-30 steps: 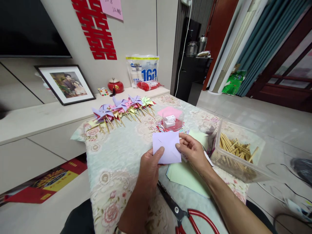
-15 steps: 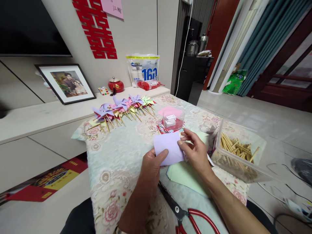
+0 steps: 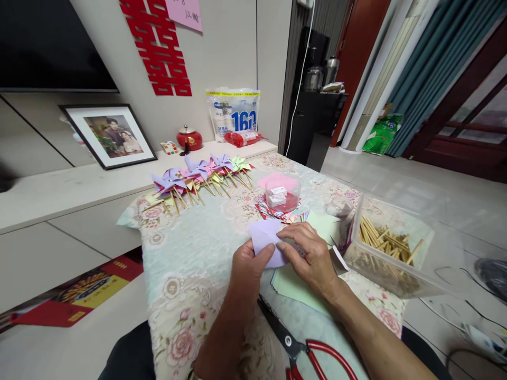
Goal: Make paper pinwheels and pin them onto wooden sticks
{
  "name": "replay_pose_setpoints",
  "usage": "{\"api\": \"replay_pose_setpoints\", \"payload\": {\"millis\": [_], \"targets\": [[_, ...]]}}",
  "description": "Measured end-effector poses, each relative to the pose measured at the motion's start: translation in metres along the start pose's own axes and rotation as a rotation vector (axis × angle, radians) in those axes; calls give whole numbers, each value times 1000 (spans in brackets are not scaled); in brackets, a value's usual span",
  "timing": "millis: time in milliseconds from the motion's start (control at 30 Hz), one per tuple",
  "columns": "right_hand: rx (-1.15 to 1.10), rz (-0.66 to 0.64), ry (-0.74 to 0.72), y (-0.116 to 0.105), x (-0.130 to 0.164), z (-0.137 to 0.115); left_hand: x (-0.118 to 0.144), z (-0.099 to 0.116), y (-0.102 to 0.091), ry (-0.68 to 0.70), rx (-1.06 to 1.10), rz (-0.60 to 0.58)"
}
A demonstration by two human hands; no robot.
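On the desk [image 3: 190, 248] with the floral cloth, a row of finished paper pinwheels on wooden sticks [image 3: 198, 177] lies at the far edge, while the lilac paper square [image 3: 266, 240] is only partly folded. The left hand [image 3: 247, 269] pinches its near edge; the right hand [image 3: 311, 258] lies palm-down, fingers [image 3: 287, 244] pressed together on the fold.

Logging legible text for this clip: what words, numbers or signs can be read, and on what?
"163": white bag on the ledge; its smaller print is blurred.
"囍": red paper cut-out on the wall.
Pink note: handwriting, unreadable.
Small box label in clear tub: too small.
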State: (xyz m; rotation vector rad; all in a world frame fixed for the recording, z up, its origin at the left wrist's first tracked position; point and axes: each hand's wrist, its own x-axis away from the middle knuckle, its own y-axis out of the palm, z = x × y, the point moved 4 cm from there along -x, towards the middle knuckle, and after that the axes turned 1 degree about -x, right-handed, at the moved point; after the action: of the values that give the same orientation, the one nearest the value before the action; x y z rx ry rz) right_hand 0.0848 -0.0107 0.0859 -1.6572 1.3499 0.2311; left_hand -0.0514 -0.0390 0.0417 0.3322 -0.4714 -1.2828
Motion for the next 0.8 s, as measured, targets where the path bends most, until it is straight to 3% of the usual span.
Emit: {"api": "replay_pose_setpoints", "payload": {"millis": [333, 600, 700, 800], "targets": [[-9, -39, 38, 1, -2, -1, -2, 4, 2, 95, -96, -45], [-25, -21, 130, -2, -2, 1, -5, -5, 0, 141, -228, -92], [-88, -26, 207, -6, -4, 3, -6, -5, -4, 152, -287, -32], [-186, -36, 325, -9, -6, 6, -6, 3, -11, 181, -324, 115]]}}
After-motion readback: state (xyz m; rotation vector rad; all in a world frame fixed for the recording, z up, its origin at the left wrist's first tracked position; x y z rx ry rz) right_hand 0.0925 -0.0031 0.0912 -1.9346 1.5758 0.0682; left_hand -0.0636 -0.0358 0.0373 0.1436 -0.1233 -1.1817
